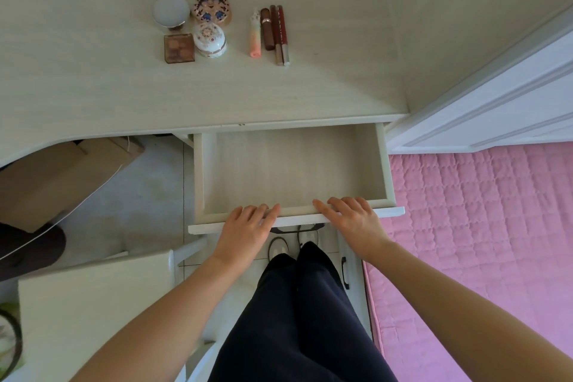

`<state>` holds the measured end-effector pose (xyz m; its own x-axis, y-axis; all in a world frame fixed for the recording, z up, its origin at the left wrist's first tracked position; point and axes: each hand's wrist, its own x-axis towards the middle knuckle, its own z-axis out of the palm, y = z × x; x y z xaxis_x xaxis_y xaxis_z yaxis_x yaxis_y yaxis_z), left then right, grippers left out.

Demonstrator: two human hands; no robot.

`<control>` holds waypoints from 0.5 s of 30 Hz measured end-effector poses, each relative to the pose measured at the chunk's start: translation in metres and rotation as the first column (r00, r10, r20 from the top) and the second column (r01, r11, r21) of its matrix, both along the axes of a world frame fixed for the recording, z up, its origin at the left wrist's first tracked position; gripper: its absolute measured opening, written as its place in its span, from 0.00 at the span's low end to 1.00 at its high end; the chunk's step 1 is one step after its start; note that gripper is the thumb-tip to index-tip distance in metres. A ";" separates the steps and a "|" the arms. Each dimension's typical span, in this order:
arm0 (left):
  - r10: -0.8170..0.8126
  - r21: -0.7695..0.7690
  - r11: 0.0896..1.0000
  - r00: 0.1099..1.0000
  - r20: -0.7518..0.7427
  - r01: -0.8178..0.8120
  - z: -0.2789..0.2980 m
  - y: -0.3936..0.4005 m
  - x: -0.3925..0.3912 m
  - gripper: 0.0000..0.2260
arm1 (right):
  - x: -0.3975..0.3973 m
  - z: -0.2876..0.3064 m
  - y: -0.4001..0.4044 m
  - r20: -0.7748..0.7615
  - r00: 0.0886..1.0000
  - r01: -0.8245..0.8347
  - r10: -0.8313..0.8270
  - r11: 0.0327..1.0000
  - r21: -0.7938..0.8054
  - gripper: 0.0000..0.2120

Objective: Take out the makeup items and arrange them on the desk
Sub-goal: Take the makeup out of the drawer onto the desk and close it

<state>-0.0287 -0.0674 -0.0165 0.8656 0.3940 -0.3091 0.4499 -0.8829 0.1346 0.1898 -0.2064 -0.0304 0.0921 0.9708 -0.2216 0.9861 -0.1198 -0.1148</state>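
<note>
A pale wooden drawer (291,170) stands pulled out under the desk (93,87), and nothing lies inside it. My left hand (248,228) and my right hand (353,220) rest flat on its front edge with straight fingers. On the desk sit a round white compact (170,9), a patterned round case (211,8), a white floral jar (209,39) and a square brown palette (179,48). To their right lie a pink tube (255,36), a brown lipstick (266,28) and two slim red-brown tubes (280,36) side by side.
A pink quilted bed (480,226) lies to the right of the drawer. A white door (496,96) stands at the upper right. A cardboard box (62,177) sits under the desk on the left. A white chair (93,304) is at the lower left.
</note>
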 end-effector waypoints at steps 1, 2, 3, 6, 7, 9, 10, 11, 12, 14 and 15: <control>-0.001 0.002 1.000 1.000 0.000 0.001 0.000 0.003 0.002 0.35 | 0.002 0.000 0.003 -0.001 1.000 -0.003 0.003 1.000 -0.001 0.36; -0.002 0.007 1.000 1.000 0.003 0.002 0.001 0.006 0.004 0.35 | 0.004 0.000 0.006 -0.001 1.000 -0.005 0.005 1.000 0.000 0.36; -0.002 0.015 1.000 1.000 0.009 0.002 0.001 0.009 0.007 0.34 | 0.006 0.000 0.009 -0.001 1.000 -0.006 0.006 1.000 0.001 0.37; -0.005 0.036 0.999 0.999 0.033 0.004 0.002 0.019 0.014 0.33 | 0.012 0.001 0.019 -0.003 1.000 -0.002 0.002 1.000 -0.016 0.38; -0.006 0.040 0.999 0.999 0.038 0.004 0.002 0.022 0.016 0.33 | 0.014 0.002 0.023 -0.007 1.000 0.000 -0.001 1.000 -0.021 0.39; -0.001 0.046 0.999 0.999 0.048 -0.001 0.001 0.028 0.019 0.33 | 0.019 0.003 0.030 -0.016 1.000 0.003 -0.004 0.999 -0.032 0.39; 0.001 0.053 0.999 0.999 0.051 -0.004 0.001 0.030 0.021 0.33 | 0.020 0.003 0.032 -0.013 1.000 0.004 -0.004 0.999 -0.036 0.39; 0.003 0.060 0.998 0.999 0.053 -0.006 0.000 0.033 0.022 0.33 | 0.022 0.004 0.036 -0.009 1.000 0.003 -0.003 0.999 -0.040 0.40; 0.005 0.065 0.998 0.999 0.053 -0.008 -0.001 0.036 0.025 0.33 | 0.025 0.004 0.039 -0.007 1.000 -0.001 0.000 0.999 -0.044 0.40; 0.013 0.069 0.997 0.998 0.057 -0.017 -0.003 0.041 0.028 0.34 | 0.029 0.003 0.045 -0.006 1.000 -0.008 0.008 0.999 -0.044 0.40; 0.018 0.073 0.997 0.998 0.058 -0.022 -0.005 0.044 0.030 0.34 | 0.031 0.004 0.048 -0.004 1.000 -0.009 0.009 0.999 -0.040 0.40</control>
<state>0.0009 -0.0235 -0.0211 0.8726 0.4316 -0.2289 0.4613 -0.8821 0.0952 0.2208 -0.1582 -0.0266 0.0824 0.9618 -0.2610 0.9868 -0.1154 -0.1139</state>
